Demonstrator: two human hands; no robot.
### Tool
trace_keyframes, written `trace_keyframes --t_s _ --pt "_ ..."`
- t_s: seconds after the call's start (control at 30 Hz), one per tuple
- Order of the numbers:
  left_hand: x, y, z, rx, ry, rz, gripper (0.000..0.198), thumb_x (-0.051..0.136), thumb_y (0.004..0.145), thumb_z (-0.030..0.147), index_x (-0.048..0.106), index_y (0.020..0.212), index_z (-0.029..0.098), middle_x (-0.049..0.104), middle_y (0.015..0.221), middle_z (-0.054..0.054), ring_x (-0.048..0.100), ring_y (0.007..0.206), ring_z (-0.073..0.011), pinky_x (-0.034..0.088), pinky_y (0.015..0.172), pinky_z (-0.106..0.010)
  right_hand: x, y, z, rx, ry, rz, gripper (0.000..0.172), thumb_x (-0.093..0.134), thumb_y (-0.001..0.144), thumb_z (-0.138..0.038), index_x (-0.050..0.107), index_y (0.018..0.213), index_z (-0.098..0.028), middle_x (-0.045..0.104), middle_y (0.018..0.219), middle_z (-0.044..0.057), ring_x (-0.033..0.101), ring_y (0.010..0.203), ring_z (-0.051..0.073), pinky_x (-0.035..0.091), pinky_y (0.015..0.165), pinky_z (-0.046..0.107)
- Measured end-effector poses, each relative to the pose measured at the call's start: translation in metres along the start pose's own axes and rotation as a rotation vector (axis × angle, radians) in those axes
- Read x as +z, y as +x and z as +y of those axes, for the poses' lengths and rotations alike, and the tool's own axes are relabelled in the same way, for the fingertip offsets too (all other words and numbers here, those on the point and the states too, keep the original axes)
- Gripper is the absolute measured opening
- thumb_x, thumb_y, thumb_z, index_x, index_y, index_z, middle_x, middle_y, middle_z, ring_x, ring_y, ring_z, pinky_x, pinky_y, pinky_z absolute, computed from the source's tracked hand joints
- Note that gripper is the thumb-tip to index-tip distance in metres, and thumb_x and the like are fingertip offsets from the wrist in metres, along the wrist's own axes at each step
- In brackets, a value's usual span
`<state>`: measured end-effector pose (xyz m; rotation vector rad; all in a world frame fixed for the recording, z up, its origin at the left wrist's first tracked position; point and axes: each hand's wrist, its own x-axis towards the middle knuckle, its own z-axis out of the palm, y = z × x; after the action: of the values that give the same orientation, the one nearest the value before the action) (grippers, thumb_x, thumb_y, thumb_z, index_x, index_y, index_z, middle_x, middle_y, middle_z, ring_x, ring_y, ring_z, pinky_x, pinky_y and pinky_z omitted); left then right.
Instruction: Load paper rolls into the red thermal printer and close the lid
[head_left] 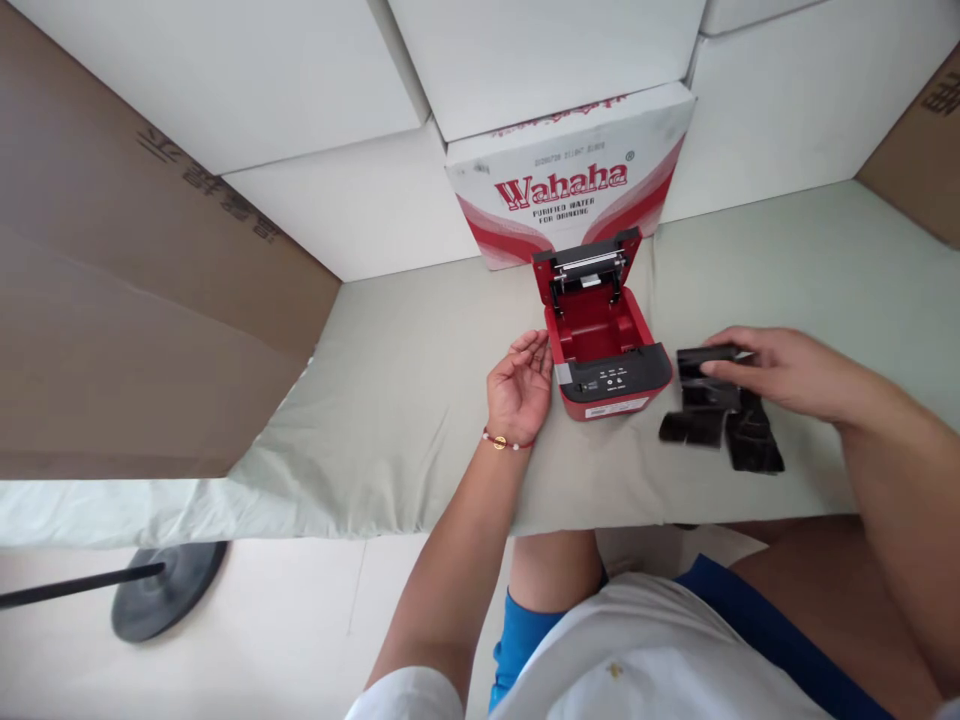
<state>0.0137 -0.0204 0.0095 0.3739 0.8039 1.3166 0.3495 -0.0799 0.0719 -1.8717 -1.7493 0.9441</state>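
White shirt (pixel 637 650) foremost, right hand (pixel 787 368) pinches a black piece (pixel 694 394) right of the opened red printer (pixel 616 382) on green cloth (pixel 405 390), left hand (pixel 519 395) loosely spread at the printer's left; apparent step: piece handling, next move likely requiring a steady pinch.

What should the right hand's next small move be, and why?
Probably the right hand should lift the black piece slightly: thumb and fingers appear to be around it, other black pieces crowd close by, and whether they are joined is unclear. The left hand is at the open printer's side, away from them.
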Motion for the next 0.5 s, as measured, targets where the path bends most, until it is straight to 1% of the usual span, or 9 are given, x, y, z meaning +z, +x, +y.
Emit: trace_keyframes --t_s 0.03,0.07,0.1,0.17,0.2,0.27,0.33,0.4,0.5 --pt "0.001 0.0 0.001 -0.003 -0.004 0.006 0.027 0.064 0.073 0.014 0.077 0.096 0.019 0.084 0.107 -0.009 0.075 0.127 -0.0205 0.051 0.124 -0.033 0.008 -0.001 -0.002 0.016 0.036 -0.005 0.08 0.07 0.078 -0.093 0.081 0.119 -0.025 0.076 0.079 0.004 0.061 0.06 0.02 0.049 0.059 0.038" --pt "0.001 -0.001 0.002 -0.005 -0.007 0.013 0.026 0.063 0.074 0.013 0.078 0.095 0.019 0.084 0.105 -0.009 0.076 0.125 -0.0204 0.053 0.122 -0.033 0.013 -0.003 -0.003 0.016 0.053 0.051 0.078 0.067 0.082 -0.09 0.079 0.128 -0.027 0.08 0.09 0.006 0.064 0.065 0.022 0.052 0.064 0.04" --pt "0.002 -0.001 0.003 -0.008 -0.01 0.018 0.026 0.062 0.075 0.012 0.078 0.093 0.018 0.085 0.103 -0.009 0.077 0.123 -0.0203 0.054 0.121 -0.032 0.015 -0.004 -0.002 0.001 0.038 0.153 0.074 0.065 0.086 -0.086 0.077 0.132 -0.029 0.081 0.1 0.007 0.066 0.068 0.022 0.055 0.07 0.043" --pt "0.003 -0.001 0.004 -0.014 -0.017 0.026 0.025 0.061 0.075 0.01 0.078 0.092 0.018 0.085 0.101 -0.009 0.079 0.118 -0.0195 0.055 0.118 -0.031 0.01 -0.007 0.007 -0.031 -0.07 0.29 0.064 0.061 0.091 -0.078 0.078 0.129 -0.03 0.082 0.109 0.009 0.067 0.07 0.024 0.056 0.078 0.047" --pt "0.003 -0.001 0.004 -0.016 -0.021 0.03 0.025 0.061 0.075 0.009 0.078 0.091 0.018 0.085 0.099 -0.008 0.079 0.114 -0.0189 0.056 0.117 -0.03 0.006 -0.007 0.014 -0.04 -0.134 0.282 0.06 0.061 0.091 -0.075 0.08 0.124 -0.03 0.082 0.108 0.01 0.067 0.07 0.025 0.057 0.079 0.049" --pt "0.004 -0.001 0.004 -0.017 -0.032 0.036 0.025 0.061 0.074 0.008 0.078 0.09 0.018 0.084 0.096 -0.008 0.08 0.105 -0.0173 0.058 0.112 -0.029 -0.001 -0.007 0.03 -0.059 -0.2 0.146 0.055 0.06 0.089 -0.071 0.082 0.118 -0.029 0.083 0.106 0.01 0.07 0.073 0.028 0.058 0.078 0.05" --pt "0.005 -0.001 0.004 -0.02 -0.049 0.042 0.025 0.061 0.074 0.007 0.078 0.088 0.017 0.084 0.093 -0.007 0.08 0.097 -0.0155 0.059 0.108 -0.027 -0.001 -0.005 0.043 -0.095 -0.187 0.027 0.053 0.06 0.088 -0.066 0.082 0.119 -0.029 0.083 0.114 0.01 0.073 0.08 0.029 0.06 0.078 0.05" --pt "0.006 -0.001 0.003 -0.024 -0.064 0.043 0.024 0.061 0.074 0.005 0.077 0.087 0.017 0.083 0.09 -0.006 0.079 0.091 -0.0139 0.06 0.104 -0.026 0.003 -0.003 0.05 -0.142 -0.18 0.014 0.053 0.061 0.088 -0.064 0.082 0.124 -0.031 0.083 0.121 0.01 0.074 0.08 0.029 0.061 0.077 0.05" --pt "0.004 0.0 0.002 -0.018 -0.061 0.042 0.021 0.062 0.073 0.005 0.076 0.084 0.017 0.082 0.087 -0.005 0.078 0.089 -0.0132 0.059 0.103 -0.026 0.0 -0.005 0.051 -0.191 -0.196 0.047 0.051 0.065 0.087 -0.07 0.084 0.116 -0.032 0.084 0.114 0.012 0.076 0.08 0.03 0.062 0.077 0.051"
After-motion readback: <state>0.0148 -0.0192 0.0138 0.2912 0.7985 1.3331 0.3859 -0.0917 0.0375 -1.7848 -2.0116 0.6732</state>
